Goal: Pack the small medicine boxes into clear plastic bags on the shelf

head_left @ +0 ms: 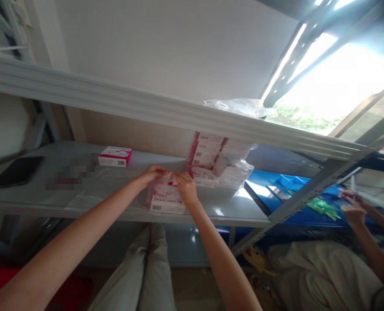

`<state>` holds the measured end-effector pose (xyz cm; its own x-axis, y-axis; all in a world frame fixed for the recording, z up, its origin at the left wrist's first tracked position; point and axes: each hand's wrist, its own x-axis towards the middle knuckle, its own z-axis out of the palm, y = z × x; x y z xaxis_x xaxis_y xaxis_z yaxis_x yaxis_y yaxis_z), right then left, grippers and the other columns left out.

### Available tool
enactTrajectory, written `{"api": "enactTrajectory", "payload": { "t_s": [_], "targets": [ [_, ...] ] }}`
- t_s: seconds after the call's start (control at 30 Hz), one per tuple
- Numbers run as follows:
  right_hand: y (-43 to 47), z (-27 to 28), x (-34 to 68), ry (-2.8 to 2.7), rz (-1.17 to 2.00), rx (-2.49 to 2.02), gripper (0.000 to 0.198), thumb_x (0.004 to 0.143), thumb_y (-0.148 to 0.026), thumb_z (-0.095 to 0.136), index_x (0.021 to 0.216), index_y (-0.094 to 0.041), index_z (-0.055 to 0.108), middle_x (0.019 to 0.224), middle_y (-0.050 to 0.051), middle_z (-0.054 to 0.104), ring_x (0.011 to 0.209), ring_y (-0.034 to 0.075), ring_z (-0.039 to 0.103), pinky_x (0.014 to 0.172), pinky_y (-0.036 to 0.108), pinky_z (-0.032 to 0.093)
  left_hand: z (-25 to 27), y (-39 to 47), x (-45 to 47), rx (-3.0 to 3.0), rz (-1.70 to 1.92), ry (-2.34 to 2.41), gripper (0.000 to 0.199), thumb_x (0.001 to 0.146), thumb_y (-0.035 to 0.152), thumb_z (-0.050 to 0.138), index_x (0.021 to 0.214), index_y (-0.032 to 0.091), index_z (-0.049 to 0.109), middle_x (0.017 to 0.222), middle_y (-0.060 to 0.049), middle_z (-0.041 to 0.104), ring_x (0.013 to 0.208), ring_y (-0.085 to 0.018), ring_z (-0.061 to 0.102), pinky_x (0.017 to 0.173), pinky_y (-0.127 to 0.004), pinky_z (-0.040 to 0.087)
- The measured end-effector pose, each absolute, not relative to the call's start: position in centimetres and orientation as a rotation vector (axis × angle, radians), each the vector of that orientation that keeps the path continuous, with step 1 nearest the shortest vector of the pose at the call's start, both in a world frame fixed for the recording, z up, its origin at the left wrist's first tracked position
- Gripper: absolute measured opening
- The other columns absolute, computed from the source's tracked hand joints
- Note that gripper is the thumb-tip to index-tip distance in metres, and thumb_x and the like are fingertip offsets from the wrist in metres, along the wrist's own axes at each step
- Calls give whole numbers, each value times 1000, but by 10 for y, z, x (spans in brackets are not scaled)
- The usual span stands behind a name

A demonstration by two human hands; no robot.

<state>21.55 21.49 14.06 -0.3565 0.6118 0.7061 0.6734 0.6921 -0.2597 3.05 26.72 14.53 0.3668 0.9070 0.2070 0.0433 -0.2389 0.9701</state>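
Note:
A pink and white box [167, 204] stands on the grey shelf near its front edge, inside a clear plastic bag [161, 186]. Both hands meet at the top of this bag. My left hand [153, 173] pinches the bag's upper edge from the left. On the other side, my right hand [185, 185] has its fingers closed on the same edge. Directly behind and to the right is a stack of bagged pink and white boxes [207, 151]. Another such box [114, 156], without a visible bag, lies farther left.
A dark tablet-like object [17, 172] lies at the shelf's left end. Overhead, a metal beam [130, 108] crosses the view, with clear plastic [237, 106] on it. At right, past a slanted post [295, 198], a co-worker's hands [353, 207] are near green items [323, 208] on a blue table.

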Motion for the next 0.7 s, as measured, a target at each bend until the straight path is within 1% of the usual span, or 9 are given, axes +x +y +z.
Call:
{"api": "enactTrajectory", "payload": {
  "t_s": [0.07, 0.13, 0.2, 0.23, 0.3, 0.37, 0.47, 0.57, 0.7],
  "targets": [
    [215, 136, 218, -1939, 38, -1031, 41, 79, 1, 43, 93, -23, 74, 97, 5, 72, 95, 20, 64, 91, 36, 48, 150, 264, 25, 1639, 1100, 985, 20, 66, 31, 73, 73, 13, 73, 77, -8, 73, 73, -19, 64, 71, -30, 47],
    [213, 129, 226, -1784, 168, -1072, 33, 81, -6, 48, 86, -24, 75, 96, 4, 73, 98, 20, 65, 96, 39, 45, 152, 260, 14, 1738, 1129, 1108, 14, 67, 28, 72, 71, 14, 74, 77, -8, 74, 75, -20, 65, 74, -31, 47],
    [211, 120, 241, -1665, 339, -1108, 21, 83, -20, 55, 85, -23, 76, 95, 5, 74, 100, 23, 65, 98, 43, 43, 148, 255, 1, 1804, 1153, 1228, 14, 66, 28, 72, 71, 15, 74, 76, -8, 74, 75, -21, 65, 73, -31, 46],
    [209, 114, 249, -1627, 437, -1127, 18, 82, -28, 59, 86, -22, 76, 94, 6, 74, 99, 24, 66, 97, 43, 44, 144, 252, -5, 1819, 1157, 1272, 16, 66, 30, 72, 71, 15, 75, 76, -8, 74, 75, -21, 65, 72, -30, 46],
    [206, 101, 265, -1579, 589, -1166, 25, 79, -41, 64, 88, -21, 76, 93, 7, 75, 95, 25, 67, 91, 42, 46, 130, 245, -17, 1846, 1118, 1319, 18, 66, 34, 72, 71, 16, 75, 75, -7, 74, 74, -22, 65, 70, -30, 45],
    [204, 88, 275, -1531, 598, -1219, 30, 76, -46, 65, 86, -21, 76, 95, 7, 74, 94, 25, 67, 90, 40, 47, 114, 238, -25, 1860, 1069, 1337, 20, 66, 36, 71, 71, 17, 75, 74, -6, 74, 72, -21, 65, 68, -29, 45],
    [202, 73, 282, -1440, 481, -1337, 29, 72, -50, 66, 77, -22, 74, 102, 6, 72, 97, 24, 64, 92, 40, 45, 97, 230, -31, 1855, 1061, 1372, 23, 68, 40, 68, 73, 18, 75, 77, -6, 75, 73, -22, 65, 68, -29, 44],
    [205, 64, 283, -1359, 472, -1434, 32, 67, -53, 67, 70, -21, 71, 103, 6, 70, 96, 23, 63, 91, 40, 45, 93, 229, -32, 1864, 1044, 1378, 26, 69, 44, 68, 73, 19, 75, 80, -7, 74, 78, -23, 65, 71, -29, 44],
    [208, 62, 280, -1321, 504, -1410, 36, 67, -56, 66, 70, -20, 69, 103, 6, 69, 96, 23, 61, 93, 39, 44, 95, 229, -29, 1862, 985, 1291, 28, 71, 45, 64, 75, 18, 72, 82, -6, 73, 81, -23, 63, 76, -31, 45]
  ]
}}
